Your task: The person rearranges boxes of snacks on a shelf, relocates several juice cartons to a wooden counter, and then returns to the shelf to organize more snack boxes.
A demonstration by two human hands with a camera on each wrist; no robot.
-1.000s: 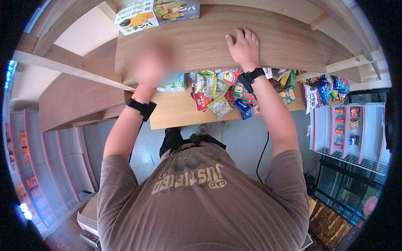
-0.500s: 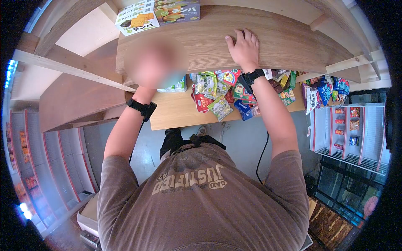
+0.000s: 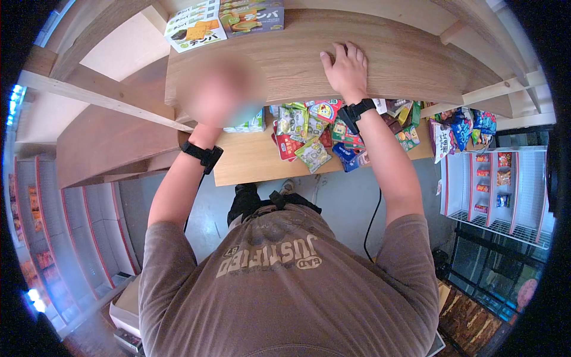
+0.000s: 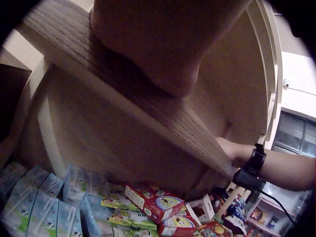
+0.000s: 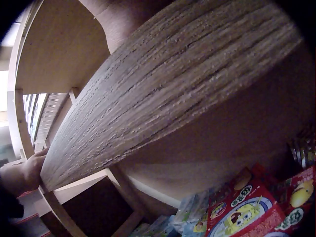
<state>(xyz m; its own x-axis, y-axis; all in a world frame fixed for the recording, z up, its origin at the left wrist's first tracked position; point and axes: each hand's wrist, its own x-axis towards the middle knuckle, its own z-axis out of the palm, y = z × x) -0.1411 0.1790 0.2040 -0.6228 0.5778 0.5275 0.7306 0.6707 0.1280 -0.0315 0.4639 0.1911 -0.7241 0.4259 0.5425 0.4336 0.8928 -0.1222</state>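
Observation:
In the head view, the right hand (image 3: 348,70) rests palm down on a wooden shelf board (image 3: 410,56), fingers extended. The left hand (image 3: 219,92) is at the board's left part, blurred there, so its fingers are not readable. The left wrist view has the heel of the left hand (image 4: 153,49) against the board's top (image 4: 173,116), its fingers out of frame. Part of the right hand (image 5: 126,19) touches the board (image 5: 163,84) in the right wrist view. Two groups of snack boxes (image 3: 195,33) stand at the board's back left.
Below the board, a lower wooden surface (image 3: 238,160) carries piled snack packets (image 3: 312,153), red boxes (image 4: 165,202) and light-blue cartons (image 4: 44,215). Bagged snacks (image 3: 461,128) lie at the right. Wooden frame bars (image 3: 101,92) flank the board; white racks (image 3: 502,190) stand farther off.

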